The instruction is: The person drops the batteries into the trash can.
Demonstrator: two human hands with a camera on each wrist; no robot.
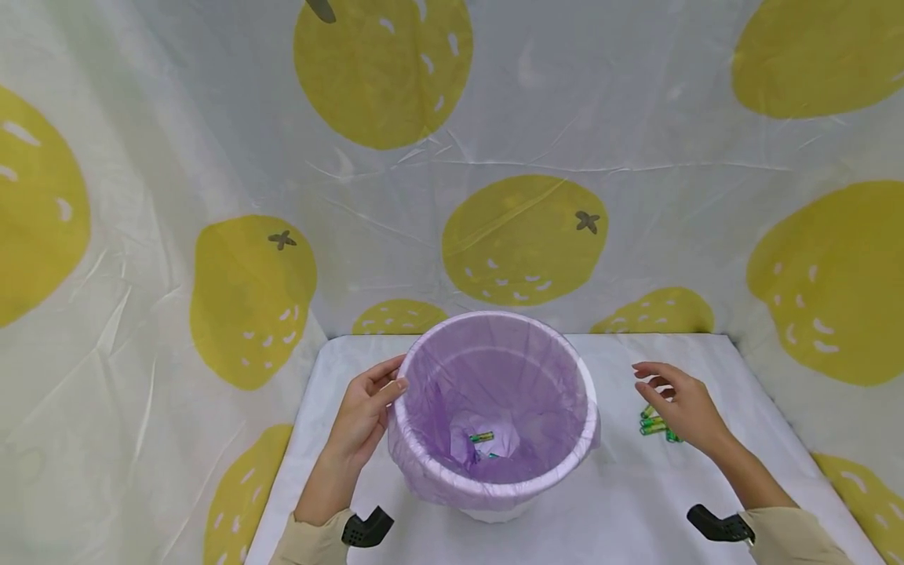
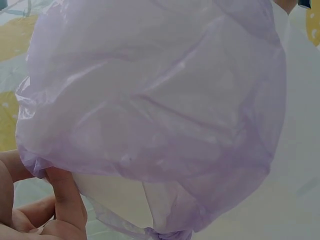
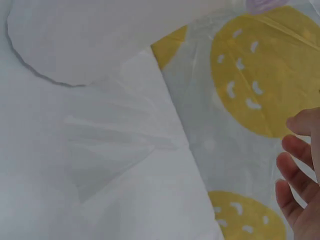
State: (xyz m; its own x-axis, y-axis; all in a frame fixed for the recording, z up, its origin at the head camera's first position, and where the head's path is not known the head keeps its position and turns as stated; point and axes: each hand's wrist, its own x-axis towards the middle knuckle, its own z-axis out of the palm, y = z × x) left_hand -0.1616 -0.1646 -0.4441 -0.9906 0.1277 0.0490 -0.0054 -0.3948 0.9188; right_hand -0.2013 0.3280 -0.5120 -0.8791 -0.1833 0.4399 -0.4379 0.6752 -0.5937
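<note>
1. One hand, the left (image 1: 360,416), pinches a bin (image 1: 494,515) by its rim (image 1: 592,408).
2. The right hand (image 1: 685,404) curves loosely, thumb apart, near loose green batteries (image 1: 653,426) on the table (image 1: 614,518).
3. Between both hands, the bin wears a purple bag (image 1: 497,384); a battery (image 1: 482,437) lies inside.
4. Yellow-fruit cloth (image 1: 523,125) hangs behind.

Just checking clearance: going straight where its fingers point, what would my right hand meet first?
Probably the right side of the lined bin; depth is unclear, so your right hand might pass above it.
</note>
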